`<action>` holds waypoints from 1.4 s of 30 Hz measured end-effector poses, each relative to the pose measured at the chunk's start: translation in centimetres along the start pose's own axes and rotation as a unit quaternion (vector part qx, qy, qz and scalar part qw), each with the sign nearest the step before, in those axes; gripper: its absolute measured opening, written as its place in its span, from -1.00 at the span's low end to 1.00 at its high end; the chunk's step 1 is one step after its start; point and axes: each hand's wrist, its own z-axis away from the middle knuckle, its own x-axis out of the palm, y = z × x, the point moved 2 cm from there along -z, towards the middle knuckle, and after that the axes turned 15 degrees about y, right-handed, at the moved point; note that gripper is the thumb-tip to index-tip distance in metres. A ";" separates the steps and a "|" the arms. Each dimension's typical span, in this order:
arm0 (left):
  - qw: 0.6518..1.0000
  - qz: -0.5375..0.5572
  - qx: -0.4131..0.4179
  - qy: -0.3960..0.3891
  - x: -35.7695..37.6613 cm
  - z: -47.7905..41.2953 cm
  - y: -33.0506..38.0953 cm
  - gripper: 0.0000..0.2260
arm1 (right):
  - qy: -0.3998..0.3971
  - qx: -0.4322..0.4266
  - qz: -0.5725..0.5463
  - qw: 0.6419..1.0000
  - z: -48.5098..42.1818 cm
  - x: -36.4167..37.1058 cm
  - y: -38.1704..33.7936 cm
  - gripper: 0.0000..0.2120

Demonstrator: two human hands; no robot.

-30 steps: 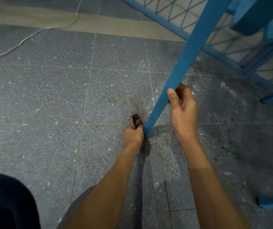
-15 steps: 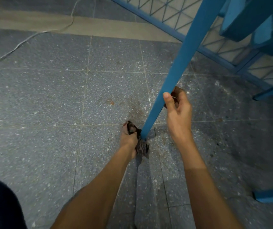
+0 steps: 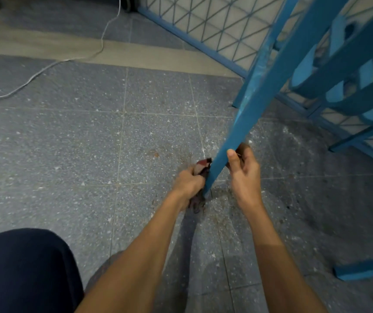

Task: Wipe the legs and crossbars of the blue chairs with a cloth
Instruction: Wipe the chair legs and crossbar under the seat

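Curls the left grip (image 3: 188, 181) tightly round a dark, reddish cloth (image 3: 202, 166), bunching it against the left face of a blue chair leg (image 3: 244, 123) just above the leg's foot. Leaves one tuft of cloth poking out above the knuckles and another hanging beneath the grip, down at the floor (image 3: 68, 143). Wraps the right grip (image 3: 245, 175) round the same leg, a little higher up and on the opposite side, with the thumb laid along the near face and the fingers curled behind. Brings both bare forearms in from the bottom edge, converging on the leg's lower end.

Slants the leg upward and to the right from its foot between the two wrists, out past the top edge. Shows scuffed, pale patches in the paint higher up. Joins, at upper right, several blue crossbars (image 3: 350, 57) stacked one behind another, blurred by closeness.

Surrounds the foot of the leg with grey speckled floor tiles, marked by a brownish stain (image 3: 169, 157). Runs a pale cable (image 3: 45, 68) in a loose curve across the upper left. Sets a blue-framed mesh panel (image 3: 214, 26) along the far right. Places a dark trouser knee (image 3: 23, 267) at lower left and a short blue bar (image 3: 361, 269) at lower right.
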 end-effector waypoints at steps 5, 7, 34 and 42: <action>0.989 0.115 0.077 -0.042 -0.9 2.4 7.9 -0.82 | -0.019 0.013 0.020 1.000 -0.2 -0.1 -0.8 -0.77; 0.981 0.145 0.120 -0.056 -0.7 3.0 9.5 -0.71 | -0.033 0.026 0.026 0.999 -0.3 -0.5 -1.2 -0.77; 0.972 0.135 0.190 -0.028 0.3 3.4 14.7 -0.66 | 0.465 -0.063 0.011 0.883 -2.0 -11.6 -13.1 -0.77; 0.971 0.150 0.169 -0.075 0.7 3.7 15.7 -0.58 | 0.415 -0.131 0.235 0.869 -4.3 -13.4 -14.6 -0.67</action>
